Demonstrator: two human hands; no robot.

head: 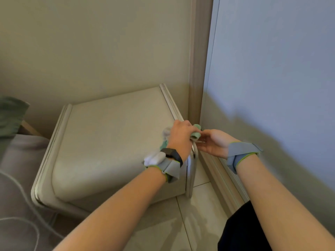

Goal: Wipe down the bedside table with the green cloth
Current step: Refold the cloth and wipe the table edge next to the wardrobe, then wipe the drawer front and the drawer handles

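- While both forearms reach in over the tiled floor point(199, 214), each wrist wears one of two grey straps point(241, 153), and the left also carries a single dark watch point(171, 153).
- Just past the wrists, the left hand point(179, 132) grips the green cloth point(196, 135) bunched in its fist above the right edge of the counter point(112, 142). The right hand point(215, 142), just beside it, curls thumb and fingertips onto the cloth's free end and appears to pinch it, though motion blur leaves some doubt.
- One cloth is in view. It looks soft, light and limp, so it will likely crumple and drag rather than glide. It seems best taken as a wad in the palm, with a flat face pressed down to the surface.
- One counter, pale and rimmed along its edges, spreads below and to the left of the two hands.
- Beyond it rise a beige wall point(90, 42) and, to the right, a bluish panel point(272, 69).
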